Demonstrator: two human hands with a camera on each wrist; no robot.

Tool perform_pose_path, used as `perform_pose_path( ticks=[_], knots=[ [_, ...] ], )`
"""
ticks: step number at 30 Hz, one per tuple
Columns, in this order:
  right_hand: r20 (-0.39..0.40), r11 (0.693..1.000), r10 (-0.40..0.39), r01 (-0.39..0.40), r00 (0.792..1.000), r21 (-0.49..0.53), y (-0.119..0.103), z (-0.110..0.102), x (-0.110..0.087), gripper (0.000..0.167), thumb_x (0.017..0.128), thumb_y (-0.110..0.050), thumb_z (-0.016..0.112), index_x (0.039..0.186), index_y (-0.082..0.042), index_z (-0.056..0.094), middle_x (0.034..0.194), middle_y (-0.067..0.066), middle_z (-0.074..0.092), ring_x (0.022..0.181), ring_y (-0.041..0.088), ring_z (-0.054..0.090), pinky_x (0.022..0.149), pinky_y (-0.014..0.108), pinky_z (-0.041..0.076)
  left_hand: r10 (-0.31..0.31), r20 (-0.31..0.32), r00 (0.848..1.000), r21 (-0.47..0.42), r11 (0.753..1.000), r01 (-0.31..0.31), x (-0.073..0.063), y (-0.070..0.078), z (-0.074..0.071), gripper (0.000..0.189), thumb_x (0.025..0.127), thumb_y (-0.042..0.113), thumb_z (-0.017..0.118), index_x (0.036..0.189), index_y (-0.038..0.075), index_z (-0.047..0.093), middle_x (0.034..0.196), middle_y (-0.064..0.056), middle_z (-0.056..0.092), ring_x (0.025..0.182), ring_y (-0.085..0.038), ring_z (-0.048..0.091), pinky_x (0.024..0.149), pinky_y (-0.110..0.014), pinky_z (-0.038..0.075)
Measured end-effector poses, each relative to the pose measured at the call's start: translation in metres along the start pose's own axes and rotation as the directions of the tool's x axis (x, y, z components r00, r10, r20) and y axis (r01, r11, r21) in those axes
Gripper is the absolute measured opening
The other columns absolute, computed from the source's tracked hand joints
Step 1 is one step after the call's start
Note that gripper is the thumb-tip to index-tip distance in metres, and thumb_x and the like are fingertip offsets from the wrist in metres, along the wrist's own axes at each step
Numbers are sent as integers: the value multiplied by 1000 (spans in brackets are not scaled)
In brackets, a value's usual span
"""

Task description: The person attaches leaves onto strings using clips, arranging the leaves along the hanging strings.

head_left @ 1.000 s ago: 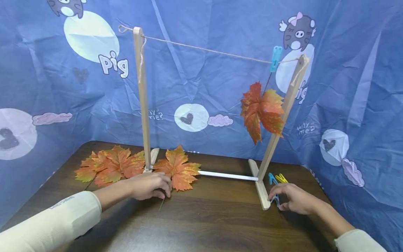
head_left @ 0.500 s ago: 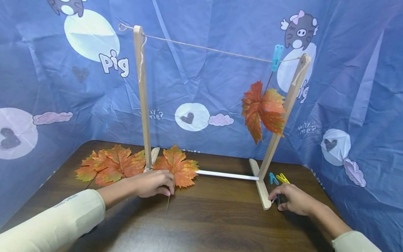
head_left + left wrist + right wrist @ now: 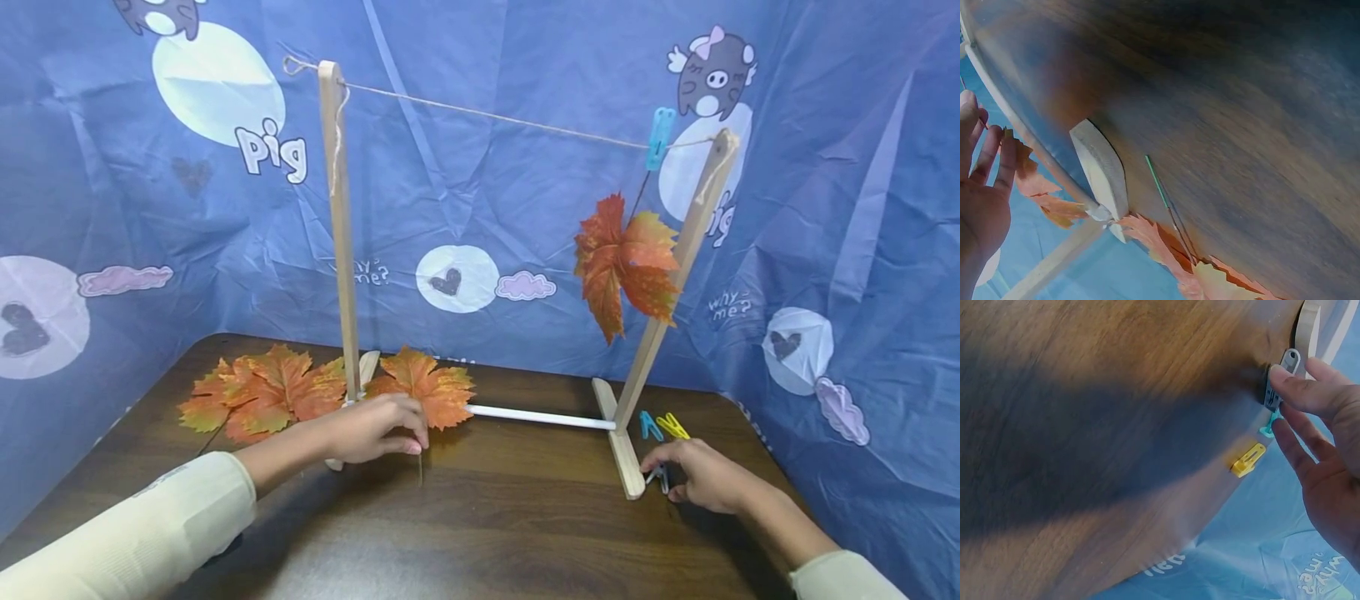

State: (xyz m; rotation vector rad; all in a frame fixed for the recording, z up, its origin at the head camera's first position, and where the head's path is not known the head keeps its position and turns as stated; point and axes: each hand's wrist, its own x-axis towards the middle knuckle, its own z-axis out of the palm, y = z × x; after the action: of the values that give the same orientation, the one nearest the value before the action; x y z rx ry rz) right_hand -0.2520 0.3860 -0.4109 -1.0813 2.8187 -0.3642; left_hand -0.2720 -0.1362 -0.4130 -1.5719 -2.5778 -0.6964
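Note:
My left hand pinches the thin stem of an orange artificial maple leaf, the stem's end pointing down below the fingers. The leaf blade is raised just above the table, near the rack's left foot. At the right, my right hand has thumb and fingers around a grey clothespin, beside the rack's right foot. Just behind it lie a blue clothespin and a yellow clothespin. Another maple leaf hangs by its stem from a blue clothespin on the string.
A wooden rack with a left post and a right post holds the string. A white rod joins its feet low down. Several overlapping maple leaves lie left on the brown table. Blue printed cloth surrounds the table.
My left hand has moved slightly right and lifted the leaf's stem, so the blade now tilts. My right hand has stayed by the grey clothespin, with only small finger shifts.

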Motion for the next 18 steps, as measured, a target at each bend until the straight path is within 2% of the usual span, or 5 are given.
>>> perform_pose_path(
  ticks=[8, 13, 18],
  knots=[
    [-14, 995, -75, 74, 997, -66, 5, 1, -3, 50, 58, 18, 78, 97, -12, 76, 97, -3, 74, 94, 15, 69, 81, 39, 58, 14, -27, 1000, -25, 1000, -14, 7, 3, -1, 8, 97, 17, 72, 101, 15, 78, 103, 9, 68, 102, -8, 62, 95, -34, 52],
    [3, 996, -62, 62, 998, -69, 6, 2, -2, 42, 61, 14, 82, 95, -12, 76, 94, -4, 74, 89, 14, 69, 78, 38, 58, 16, -28, 999, -30, 999, -17, 9, 4, -1, 9, 99, 21, 69, 101, 17, 77, 103, 10, 68, 102, -7, 62, 95, -34, 52],
    [7, 998, -53, 53, 999, -23, 5, 2, -2, 38, 64, 10, 85, 95, -11, 76, 92, -5, 73, 83, 8, 66, 73, 34, 57, 19, -38, 999, -28, 999, -20, 11, 3, 2, 9, 99, 20, 70, 100, 15, 77, 102, 9, 68, 101, -8, 63, 94, -34, 52]
  ],
)
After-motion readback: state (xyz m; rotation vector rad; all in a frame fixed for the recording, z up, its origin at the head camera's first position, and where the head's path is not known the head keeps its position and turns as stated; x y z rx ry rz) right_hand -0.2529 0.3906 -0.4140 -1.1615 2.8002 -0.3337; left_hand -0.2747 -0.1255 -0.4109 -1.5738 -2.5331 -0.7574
